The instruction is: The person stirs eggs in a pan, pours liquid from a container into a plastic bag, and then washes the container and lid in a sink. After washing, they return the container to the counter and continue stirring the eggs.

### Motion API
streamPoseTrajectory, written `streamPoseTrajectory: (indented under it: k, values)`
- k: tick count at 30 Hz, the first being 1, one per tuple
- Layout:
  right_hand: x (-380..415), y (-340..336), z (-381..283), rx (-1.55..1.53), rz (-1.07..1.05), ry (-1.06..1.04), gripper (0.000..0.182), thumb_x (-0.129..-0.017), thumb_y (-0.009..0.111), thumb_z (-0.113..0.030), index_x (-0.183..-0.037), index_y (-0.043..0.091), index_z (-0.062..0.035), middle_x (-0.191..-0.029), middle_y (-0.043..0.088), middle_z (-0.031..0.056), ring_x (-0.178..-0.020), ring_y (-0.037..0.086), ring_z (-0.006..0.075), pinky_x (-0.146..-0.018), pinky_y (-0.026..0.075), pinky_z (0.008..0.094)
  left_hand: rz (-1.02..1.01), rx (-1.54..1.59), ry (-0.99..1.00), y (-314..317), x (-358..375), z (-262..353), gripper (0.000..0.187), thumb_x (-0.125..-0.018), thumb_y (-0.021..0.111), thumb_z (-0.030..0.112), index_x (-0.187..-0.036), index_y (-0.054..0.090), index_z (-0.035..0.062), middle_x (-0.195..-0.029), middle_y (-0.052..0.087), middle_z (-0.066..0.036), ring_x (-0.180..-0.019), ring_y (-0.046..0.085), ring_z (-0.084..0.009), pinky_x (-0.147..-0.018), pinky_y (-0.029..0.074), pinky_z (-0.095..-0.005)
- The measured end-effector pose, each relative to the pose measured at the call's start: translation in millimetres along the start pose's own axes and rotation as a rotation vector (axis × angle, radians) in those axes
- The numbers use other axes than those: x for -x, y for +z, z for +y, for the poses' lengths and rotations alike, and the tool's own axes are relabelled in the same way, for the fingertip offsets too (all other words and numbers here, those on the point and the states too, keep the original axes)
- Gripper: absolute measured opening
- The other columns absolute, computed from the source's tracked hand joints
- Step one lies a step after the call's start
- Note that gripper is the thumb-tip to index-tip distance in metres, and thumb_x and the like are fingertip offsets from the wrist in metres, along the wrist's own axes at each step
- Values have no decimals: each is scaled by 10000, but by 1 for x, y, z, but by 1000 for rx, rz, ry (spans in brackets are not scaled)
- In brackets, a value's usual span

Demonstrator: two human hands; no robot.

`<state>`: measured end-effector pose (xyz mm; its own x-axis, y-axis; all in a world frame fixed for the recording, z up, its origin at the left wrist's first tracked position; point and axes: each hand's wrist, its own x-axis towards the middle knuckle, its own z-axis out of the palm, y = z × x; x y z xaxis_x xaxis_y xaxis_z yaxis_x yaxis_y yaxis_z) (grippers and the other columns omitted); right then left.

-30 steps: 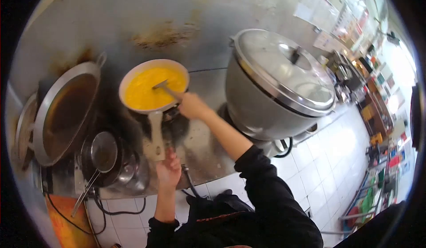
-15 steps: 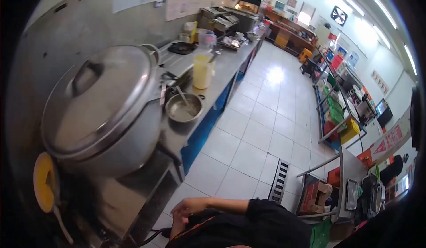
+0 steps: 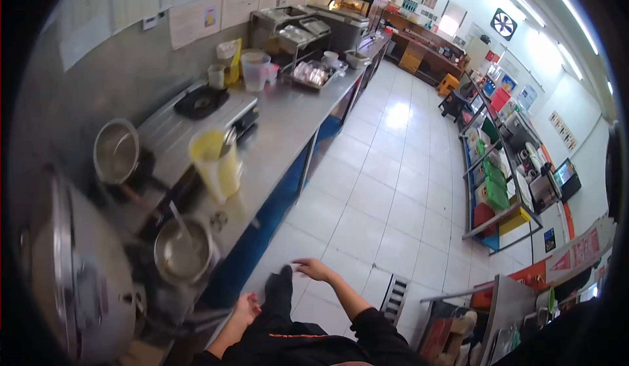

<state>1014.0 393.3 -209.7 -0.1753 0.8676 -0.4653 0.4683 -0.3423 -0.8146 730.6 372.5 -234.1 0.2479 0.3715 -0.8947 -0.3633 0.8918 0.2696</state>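
Note:
My left hand (image 3: 246,310) hangs in front of my body beside the counter's edge, fingers loosely bent and apart, with nothing seen in it. My right hand (image 3: 314,270) is held out over the floor above my leg, its fingers stretched and holding nothing. Nearest to my left hand is a steel bowl (image 3: 175,264) on the counter, with a utensil handle leaning out. Behind the bowl stands a yellow pitcher (image 3: 215,169), somewhat blurred. A large lidded pot (image 3: 98,281) fills the lower left. Neither hand touches any of these.
Along the steel counter (image 3: 282,120) are a saucepan (image 3: 118,151), a burner (image 3: 202,103), a clear plastic jug (image 3: 255,71) and a tray (image 3: 316,73). The tiled floor (image 3: 367,169) runs ahead. A shelf rack (image 3: 491,189) and a metal cart (image 3: 501,300) stand at right.
My view has moved forward along the counter, so the big pot slid to the lower left. My hands were together at my front and are now apart.

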Motion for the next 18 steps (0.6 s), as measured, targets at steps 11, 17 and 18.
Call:
streamPoseTrajectory:
  k: [11, 17, 18]
  values:
    - [193, -160, 312, -170, 479, 1337, 353, -784, 365, -303, -817, 605, -46, -736, 602, 99, -665, 571, 241, -564, 434, 387, -486, -412, 168, 508, -132, 188, 157, -803, 480, 228, -868, 525, 92, -698, 471, 7, -501, 412, -86, -438, 373, -217]
    - [45, -270, 309, -448, 526, 1154, 307, -788, 402, -265, -845, 598, -35, -702, 589, 89, -595, 553, 211, -504, 426, 344, -649, -544, 219, 703, -200, 225, 161, -822, 448, 221, -906, 493, 91, -686, 466, 13, -498, 434, -79, -456, 377, -215]
    - [23, -290, 310, -446, 497, 1110, 300, -788, 408, -258, -850, 596, -33, -696, 587, 87, -584, 550, 206, -494, 425, 337, -636, -566, 209, 721, -218, 221, 162, -823, 448, 221, -902, 495, 88, -689, 468, 11, -498, 436, -79, -453, 379, -216]
